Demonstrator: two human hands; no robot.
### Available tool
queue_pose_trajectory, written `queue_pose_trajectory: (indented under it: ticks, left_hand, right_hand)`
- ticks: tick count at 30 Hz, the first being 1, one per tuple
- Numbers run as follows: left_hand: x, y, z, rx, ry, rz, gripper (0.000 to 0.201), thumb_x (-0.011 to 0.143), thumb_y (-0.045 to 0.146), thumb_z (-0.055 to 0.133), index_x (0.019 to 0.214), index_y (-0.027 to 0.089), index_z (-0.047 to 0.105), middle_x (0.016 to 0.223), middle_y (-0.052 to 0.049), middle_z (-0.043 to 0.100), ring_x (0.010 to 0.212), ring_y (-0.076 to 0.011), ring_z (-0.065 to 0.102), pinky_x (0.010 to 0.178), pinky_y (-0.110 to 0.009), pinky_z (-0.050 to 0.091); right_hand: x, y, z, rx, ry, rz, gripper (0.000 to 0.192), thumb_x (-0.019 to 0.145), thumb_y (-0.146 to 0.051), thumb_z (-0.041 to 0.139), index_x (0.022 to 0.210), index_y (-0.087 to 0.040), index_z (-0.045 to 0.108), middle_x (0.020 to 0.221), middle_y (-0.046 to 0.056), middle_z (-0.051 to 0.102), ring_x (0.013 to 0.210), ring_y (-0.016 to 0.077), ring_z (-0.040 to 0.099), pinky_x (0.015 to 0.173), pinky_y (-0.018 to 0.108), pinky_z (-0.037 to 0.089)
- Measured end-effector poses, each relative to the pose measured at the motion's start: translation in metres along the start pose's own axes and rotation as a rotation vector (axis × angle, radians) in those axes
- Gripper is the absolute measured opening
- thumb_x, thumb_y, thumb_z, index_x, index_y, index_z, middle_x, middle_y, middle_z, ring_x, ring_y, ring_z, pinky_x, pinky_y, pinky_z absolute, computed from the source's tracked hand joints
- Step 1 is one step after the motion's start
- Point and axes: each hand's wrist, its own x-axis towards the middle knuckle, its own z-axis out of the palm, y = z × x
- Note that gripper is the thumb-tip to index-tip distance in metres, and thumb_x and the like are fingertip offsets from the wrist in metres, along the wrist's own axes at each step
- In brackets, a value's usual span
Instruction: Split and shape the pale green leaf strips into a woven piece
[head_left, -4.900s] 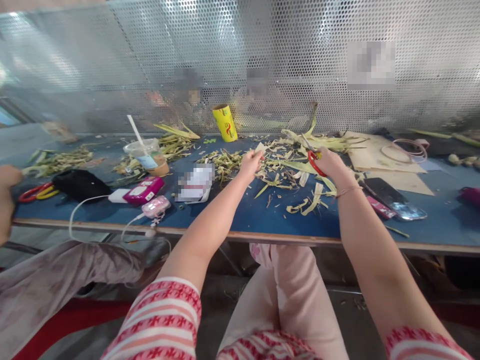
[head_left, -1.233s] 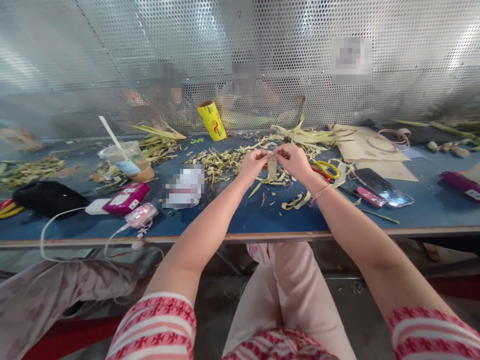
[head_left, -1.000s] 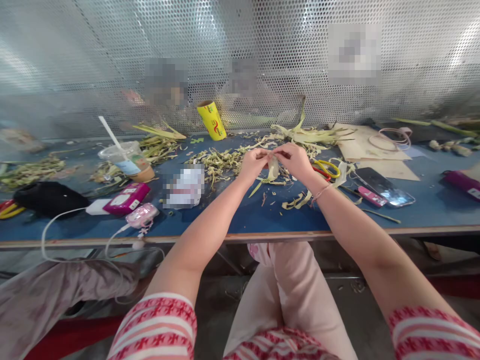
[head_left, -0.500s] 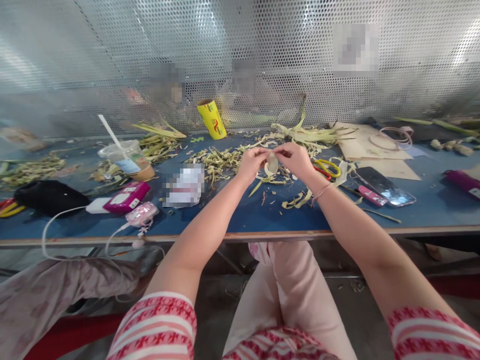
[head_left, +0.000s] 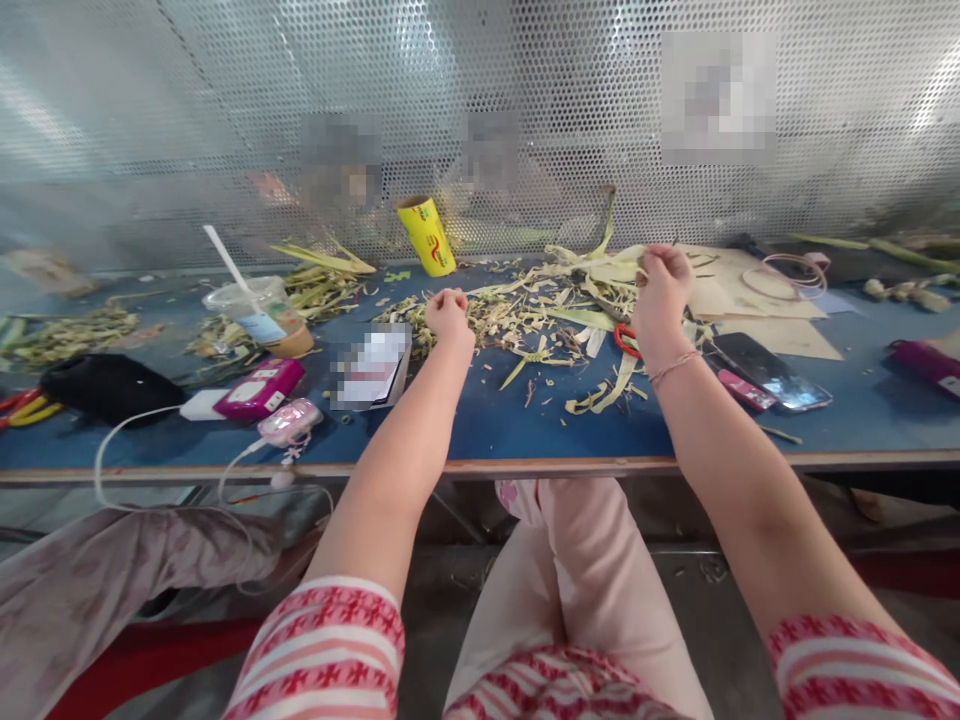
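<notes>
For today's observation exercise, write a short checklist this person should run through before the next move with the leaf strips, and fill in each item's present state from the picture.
1. Right hand grips a leaf strip from the far pile: ok, fingers closed on it.
2. Left hand free to help: cannot tell; it is a closed fist, and whether it holds anything is hidden.
3. Scissors within reach: ok, red handle lies beside the right wrist.
4. Scissor blades closed: cannot tell, blades hidden by scraps.
5. Phone apart from the cuttings: ok, it lies right of the scraps.
6. Drink cup upright: ok.
</notes>
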Motion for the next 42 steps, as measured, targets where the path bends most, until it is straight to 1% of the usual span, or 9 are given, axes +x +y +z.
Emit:
queue_pose_trajectory:
  ticks: [3, 6, 8, 10, 13, 18, 22, 32, 42]
  left_hand:
    - [0.010, 0.000, -0.002, -0.108, 0.119, 0.012, 0.029, 0.089, 0.001, 0.042, 0.063, 0.016, 0.043, 0.060, 0.005, 0.049, 0.053, -0.0003, 0.052, 0.067, -0.013, 0.051]
    - [0.009, -0.002, -0.001, -0.097, 0.080, -0.062, 0.020, 0.091, 0.004, 0.042, 0.079, 0.017, 0.051, 0.068, 0.003, 0.052, 0.061, -0.0021, 0.059, 0.077, -0.017, 0.056]
    - [0.005, -0.005, 0.001, -0.027, -0.028, -0.117, 0.024, 0.088, 0.003, 0.047, 0.104, 0.018, 0.056, 0.083, 0.000, 0.060, 0.070, -0.0049, 0.064, 0.083, -0.022, 0.057]
    - [-0.002, -0.008, 0.002, 0.088, -0.163, -0.119, 0.051, 0.083, 0.002, 0.055, 0.130, 0.020, 0.049, 0.113, -0.008, 0.064, 0.082, -0.0100, 0.069, 0.089, -0.029, 0.057]
    - [-0.016, -0.009, 0.004, 0.270, -0.312, -0.004, 0.061, 0.078, 0.009, 0.067, 0.135, 0.022, 0.050, 0.139, -0.013, 0.054, 0.097, -0.0179, 0.069, 0.093, -0.033, 0.055]
    - [-0.047, -0.004, 0.008, 0.325, -0.654, 0.012, 0.026, 0.085, 0.034, 0.066, 0.103, 0.016, 0.066, 0.097, -0.009, 0.070, 0.077, -0.0158, 0.067, 0.071, -0.029, 0.054]
    - [-0.063, 0.001, 0.008, 0.438, -0.904, 0.009, 0.022, 0.074, 0.035, 0.077, 0.077, 0.015, 0.068, 0.071, -0.003, 0.068, 0.064, -0.0111, 0.061, 0.060, -0.021, 0.047]
    - [-0.068, 0.007, 0.006, 0.390, -0.936, 0.026, 0.016, 0.069, 0.020, 0.079, 0.080, 0.013, 0.071, 0.070, -0.002, 0.070, 0.063, -0.0100, 0.063, 0.065, -0.023, 0.051]
    - [-0.076, 0.012, 0.008, 0.285, -0.874, -0.181, 0.011, 0.073, 0.017, 0.075, 0.074, 0.013, 0.066, 0.062, 0.000, 0.066, 0.054, -0.0081, 0.062, 0.061, -0.023, 0.053]
  right_hand:
    - [0.019, 0.010, -0.016, 0.065, 0.144, 0.005, 0.011, 0.086, -0.029, 0.049, 0.095, -0.023, 0.051, 0.094, 0.002, 0.057, 0.087, 0.0119, 0.062, 0.068, 0.025, 0.048]
    - [0.022, 0.006, -0.018, 0.115, 0.159, 0.031, 0.008, 0.086, -0.029, 0.049, 0.093, -0.025, 0.049, 0.094, 0.001, 0.056, 0.084, 0.0105, 0.062, 0.067, 0.023, 0.048]
    - [0.014, -0.003, -0.011, 0.169, 0.103, 0.084, 0.008, 0.084, -0.027, 0.054, 0.090, -0.024, 0.050, 0.087, -0.001, 0.056, 0.077, 0.0089, 0.062, 0.065, 0.022, 0.047]
    - [0.000, -0.014, 0.000, 0.204, -0.035, 0.160, 0.011, 0.079, -0.025, 0.060, 0.085, -0.024, 0.051, 0.078, -0.003, 0.055, 0.068, 0.0076, 0.059, 0.061, 0.021, 0.048]
    - [-0.028, -0.027, 0.019, 0.184, -0.300, 0.267, 0.015, 0.072, -0.021, 0.068, 0.080, -0.023, 0.054, 0.069, -0.005, 0.057, 0.060, 0.0068, 0.057, 0.060, 0.021, 0.049]
    - [-0.064, -0.034, 0.039, -0.075, -0.704, 0.290, 0.013, 0.065, -0.017, 0.070, 0.076, -0.019, 0.064, 0.063, -0.003, 0.064, 0.060, 0.0111, 0.060, 0.060, 0.025, 0.052]
    - [-0.069, -0.035, 0.040, -0.182, -0.777, 0.203, 0.009, 0.067, -0.018, 0.067, 0.075, -0.018, 0.065, 0.065, -0.001, 0.066, 0.064, 0.0138, 0.063, 0.066, 0.029, 0.053]
    - [-0.066, -0.040, 0.036, -0.350, -0.682, 0.026, 0.009, 0.071, -0.021, 0.064, 0.078, -0.018, 0.069, 0.073, 0.002, 0.070, 0.067, 0.0154, 0.063, 0.073, 0.032, 0.053]
    - [-0.066, -0.041, 0.032, -0.429, -0.698, -0.262, 0.016, 0.075, -0.016, 0.061, 0.083, -0.021, 0.075, 0.085, 0.005, 0.074, 0.083, 0.0198, 0.065, 0.080, 0.034, 0.052]
